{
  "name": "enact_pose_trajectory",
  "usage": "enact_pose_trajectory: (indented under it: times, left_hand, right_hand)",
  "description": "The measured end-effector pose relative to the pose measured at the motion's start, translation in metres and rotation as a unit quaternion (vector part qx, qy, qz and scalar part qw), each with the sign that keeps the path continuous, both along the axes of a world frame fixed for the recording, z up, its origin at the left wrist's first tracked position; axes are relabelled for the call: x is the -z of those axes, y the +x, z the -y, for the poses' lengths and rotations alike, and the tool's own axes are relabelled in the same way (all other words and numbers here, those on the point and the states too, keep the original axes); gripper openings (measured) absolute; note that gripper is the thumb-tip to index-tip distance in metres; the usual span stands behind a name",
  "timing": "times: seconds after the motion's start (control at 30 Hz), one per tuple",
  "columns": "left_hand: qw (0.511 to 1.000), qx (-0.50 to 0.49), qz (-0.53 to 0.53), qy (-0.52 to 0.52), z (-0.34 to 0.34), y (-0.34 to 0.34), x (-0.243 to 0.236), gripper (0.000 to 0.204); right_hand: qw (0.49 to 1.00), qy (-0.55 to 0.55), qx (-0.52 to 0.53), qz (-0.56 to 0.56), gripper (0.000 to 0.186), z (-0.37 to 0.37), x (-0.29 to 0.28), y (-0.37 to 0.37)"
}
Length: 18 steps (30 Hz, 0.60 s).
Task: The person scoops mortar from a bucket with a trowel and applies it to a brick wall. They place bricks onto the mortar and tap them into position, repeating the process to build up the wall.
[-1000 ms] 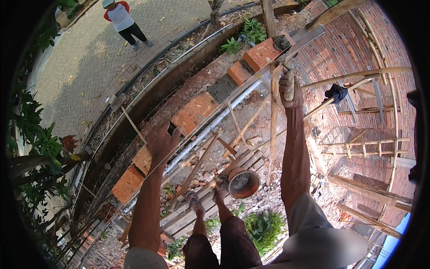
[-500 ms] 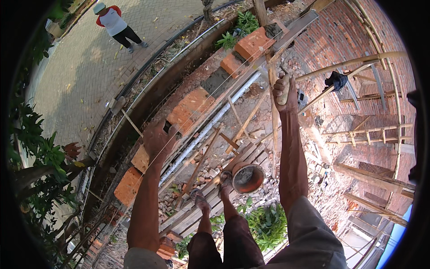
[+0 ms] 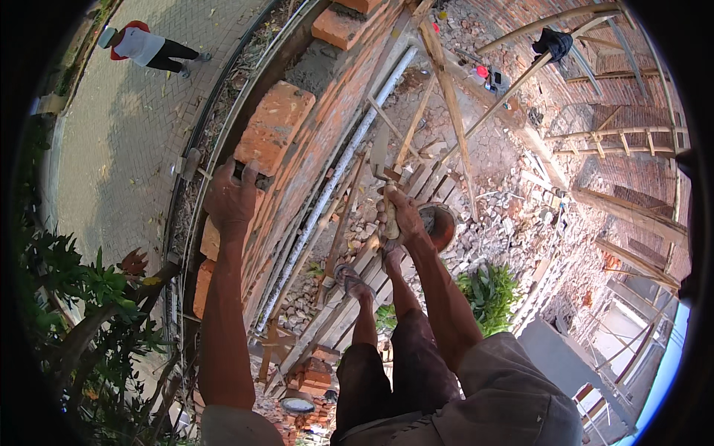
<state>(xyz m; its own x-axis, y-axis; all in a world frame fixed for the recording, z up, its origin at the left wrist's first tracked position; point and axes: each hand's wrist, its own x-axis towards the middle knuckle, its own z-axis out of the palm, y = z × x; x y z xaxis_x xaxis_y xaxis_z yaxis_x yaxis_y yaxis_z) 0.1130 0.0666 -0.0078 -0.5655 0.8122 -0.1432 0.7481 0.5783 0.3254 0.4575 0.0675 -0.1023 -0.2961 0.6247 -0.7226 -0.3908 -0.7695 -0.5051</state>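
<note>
My left hand is closed over a brick on top of the brick wall; the hand covers most of it. Just beyond my fingers lies a larger orange brick, with a dark gap and grey mortar between. Past that, a bed of wet mortar runs to another brick. My right hand grips the pale handle of a trowel, its blade pointing away, above the planks and right of the wall. A bucket is partly hidden behind this hand.
I stand on a plank platform beside the wall. A white pipe and wooden poles run alongside. Rubble covers the ground to the right. Another person stands on the paving at far left. Leafy branches hang nearby.
My right hand has brought the trowel down and left, from beside the poles to near the bucket. My left hand remains on the wall top. The whole view has shifted.
</note>
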Motion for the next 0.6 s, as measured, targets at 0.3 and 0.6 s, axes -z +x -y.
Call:
enact_pose_trajectory:
  times: [0.3, 0.6]
  left_hand:
    - [0.996, -0.007, 0.084, 0.028, -0.009, -0.016, 0.002, 0.067]
    - [0.948, -0.061, 0.287, 0.125, -0.006, -0.041, 0.006, 0.043]
  right_hand:
    - [0.716, 0.047, -0.384, 0.581, 0.036, 0.213, 0.071, 0.198]
    - [0.574, 0.062, -0.509, 0.639, 0.017, 0.169, 0.205, 0.153]
